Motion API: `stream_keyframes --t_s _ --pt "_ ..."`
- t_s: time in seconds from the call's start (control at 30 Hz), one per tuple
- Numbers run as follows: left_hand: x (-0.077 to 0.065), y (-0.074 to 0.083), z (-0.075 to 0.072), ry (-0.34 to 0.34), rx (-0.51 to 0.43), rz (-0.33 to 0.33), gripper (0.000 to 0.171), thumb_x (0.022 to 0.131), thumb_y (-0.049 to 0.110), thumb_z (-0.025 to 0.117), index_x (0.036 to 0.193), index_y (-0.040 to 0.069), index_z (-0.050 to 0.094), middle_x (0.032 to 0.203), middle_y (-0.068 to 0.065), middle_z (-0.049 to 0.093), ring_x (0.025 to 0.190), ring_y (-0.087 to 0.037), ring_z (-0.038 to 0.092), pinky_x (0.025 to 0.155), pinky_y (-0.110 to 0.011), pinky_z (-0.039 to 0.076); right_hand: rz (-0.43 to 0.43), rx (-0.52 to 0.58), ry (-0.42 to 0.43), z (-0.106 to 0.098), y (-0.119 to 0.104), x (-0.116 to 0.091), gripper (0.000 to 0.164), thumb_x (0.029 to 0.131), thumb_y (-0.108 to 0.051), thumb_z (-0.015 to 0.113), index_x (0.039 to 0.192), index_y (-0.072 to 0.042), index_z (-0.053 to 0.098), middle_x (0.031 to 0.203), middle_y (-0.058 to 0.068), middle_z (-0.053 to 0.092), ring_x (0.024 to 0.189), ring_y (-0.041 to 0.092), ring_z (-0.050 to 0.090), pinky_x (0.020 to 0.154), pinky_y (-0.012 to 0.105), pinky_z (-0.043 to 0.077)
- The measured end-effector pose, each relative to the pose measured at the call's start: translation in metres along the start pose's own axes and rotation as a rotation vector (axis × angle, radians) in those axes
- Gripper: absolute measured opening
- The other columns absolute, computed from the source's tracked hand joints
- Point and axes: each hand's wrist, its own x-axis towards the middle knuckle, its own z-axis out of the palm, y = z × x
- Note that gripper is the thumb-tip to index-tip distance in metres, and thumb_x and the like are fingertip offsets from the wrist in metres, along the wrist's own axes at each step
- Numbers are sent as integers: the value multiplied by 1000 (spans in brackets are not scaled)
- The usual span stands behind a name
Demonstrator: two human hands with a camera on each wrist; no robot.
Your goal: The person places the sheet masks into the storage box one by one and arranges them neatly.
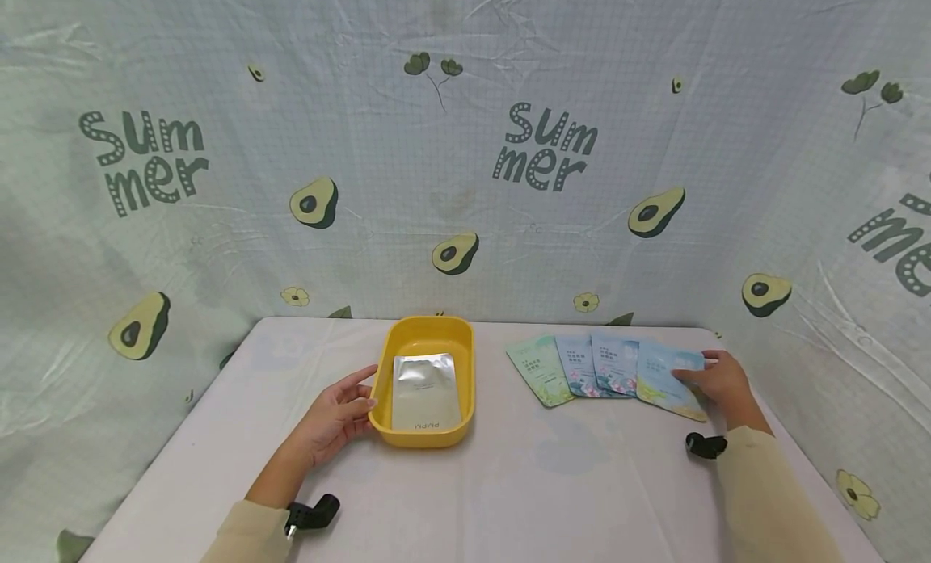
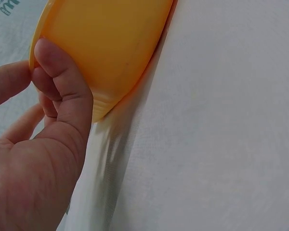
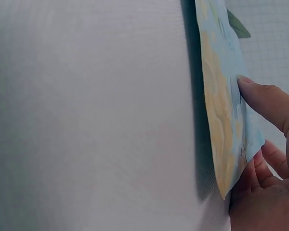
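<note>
My left hand [image 1: 336, 413] pinches the left rim of a yellow tray [image 1: 429, 439], thumb at the wall and fingers behind the lip in the left wrist view. Inside the tray lies a silver sachet [image 1: 425, 397] marked PMPM. Over on the right, my right hand [image 1: 723, 385] grips the right edge of a light-blue sachet [image 1: 665, 373] with a sandy-yellow bottom. Its thumb presses the front, and the other fingers are behind it. That sachet overlaps the end of a fanned row: a green sachet [image 1: 541, 371] and two blue floral sachets [image 1: 579, 365].
A white cloth covers the table [image 1: 553, 498]. Behind and at both sides hangs a pale curtain [image 1: 364, 143] printed with avocados and lettering, close to the table's back edge. Each wrist carries a small black camera [image 1: 313, 514].
</note>
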Motion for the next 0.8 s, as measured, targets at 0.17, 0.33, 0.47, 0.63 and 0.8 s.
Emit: stream_keyframes --t_s 0.17,0.33,0.47,0.63,0.8 --pt "0 0 0 -4 0 -1 74 97 2 63 162 16 31 113 -4 53 87 -17 62 77 -24 60 -12 -4 -19 -3 3 1 95 92 -25 74 158 8 14 158 40 22 144 57 29 118 64 33" --pt "0 1 0 -17 -4 2 74 97 3 63 162 15 29 113 -4 53 87 -16 62 78 -24 60 -16 -3 -33 -4 3 -1 97 92 -28 76 159 8 15 158 40 23 143 57 30 117 64 33" --pt "0 0 -1 -31 -9 11 74 98 2 62 163 14 28 112 -3 54 87 -15 63 77 -24 59 -27 5 -34 -3 3 -3 97 91 -30 76 158 8 17 157 40 26 141 56 33 116 64 36" --pt "0 0 -1 -22 -4 8 74 98 3 63 162 15 29 112 -4 54 86 -15 62 76 -23 59 -56 33 -37 -2 9 -4 100 90 -33 77 158 7 16 155 41 28 138 54 38 114 63 39" --pt "1 -1 -1 -7 1 1 74 97 2 63 162 16 30 113 -4 54 86 -16 63 77 -24 60 -75 77 -51 -4 11 -7 100 92 -34 76 160 5 14 157 40 26 137 53 41 114 62 40"
